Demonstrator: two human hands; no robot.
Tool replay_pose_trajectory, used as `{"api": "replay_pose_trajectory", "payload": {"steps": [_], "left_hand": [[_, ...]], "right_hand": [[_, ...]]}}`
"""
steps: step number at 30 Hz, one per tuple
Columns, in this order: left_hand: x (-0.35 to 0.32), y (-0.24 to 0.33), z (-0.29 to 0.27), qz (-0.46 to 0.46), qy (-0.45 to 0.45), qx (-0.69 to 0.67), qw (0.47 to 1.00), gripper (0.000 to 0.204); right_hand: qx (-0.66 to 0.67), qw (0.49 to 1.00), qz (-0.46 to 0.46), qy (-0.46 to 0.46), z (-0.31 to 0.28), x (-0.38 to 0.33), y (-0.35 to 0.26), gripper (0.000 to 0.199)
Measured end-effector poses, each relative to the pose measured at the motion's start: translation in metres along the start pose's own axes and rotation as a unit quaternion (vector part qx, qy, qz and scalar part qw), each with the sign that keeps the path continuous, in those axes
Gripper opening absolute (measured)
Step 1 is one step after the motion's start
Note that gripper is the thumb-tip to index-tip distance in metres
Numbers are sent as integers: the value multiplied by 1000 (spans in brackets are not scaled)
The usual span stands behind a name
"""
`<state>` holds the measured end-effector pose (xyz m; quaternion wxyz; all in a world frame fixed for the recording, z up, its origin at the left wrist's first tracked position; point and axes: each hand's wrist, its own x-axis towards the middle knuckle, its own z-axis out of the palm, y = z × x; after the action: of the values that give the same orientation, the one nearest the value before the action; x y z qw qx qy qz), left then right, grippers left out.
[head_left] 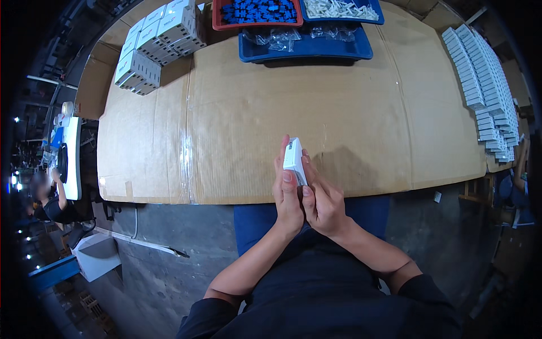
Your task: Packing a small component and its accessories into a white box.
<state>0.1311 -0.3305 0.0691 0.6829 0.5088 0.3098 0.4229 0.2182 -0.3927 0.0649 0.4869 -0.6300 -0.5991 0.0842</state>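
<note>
A small white box is held upright between my two hands, just above the near edge of the cardboard-covered table. My left hand wraps its left side, with the thumb on the near face and a finger reaching up past the top. On the other side my right hand closes round it, the thumb near the lower end and the fingers along the right side. The palms hide part of the box, and I cannot tell what is inside it.
Stacked white boxes stand at the far left. A red tray of blue pieces and a blue tray of white pieces sit above another blue tray with clear bags. White packs pile up at right. A person works at left.
</note>
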Motion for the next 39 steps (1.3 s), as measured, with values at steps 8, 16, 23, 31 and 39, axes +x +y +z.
{"api": "replay_pose_trajectory", "payload": {"steps": [8, 16, 23, 31, 39], "left_hand": [[0, -10, -10, -23, -18, 20, 999, 86], [11, 0, -15, 13, 2, 10, 1000, 85], [2, -15, -11, 95, -58, 18, 994, 93], [6, -12, -5, 179, -107, 15, 978, 97], [7, -14, -11, 122, -59, 40, 990, 94]], "right_hand": [[54, 998, 27, -15, -2, -7, 9, 45], [287, 946, 148, 24, 5, 7, 8, 47], [616, 643, 451, -61, -4, -12, 49, 42], [723, 587, 351, -99, -4, -6, 51, 39], [661, 586, 466, -50, -2, 0, 46, 45]]}}
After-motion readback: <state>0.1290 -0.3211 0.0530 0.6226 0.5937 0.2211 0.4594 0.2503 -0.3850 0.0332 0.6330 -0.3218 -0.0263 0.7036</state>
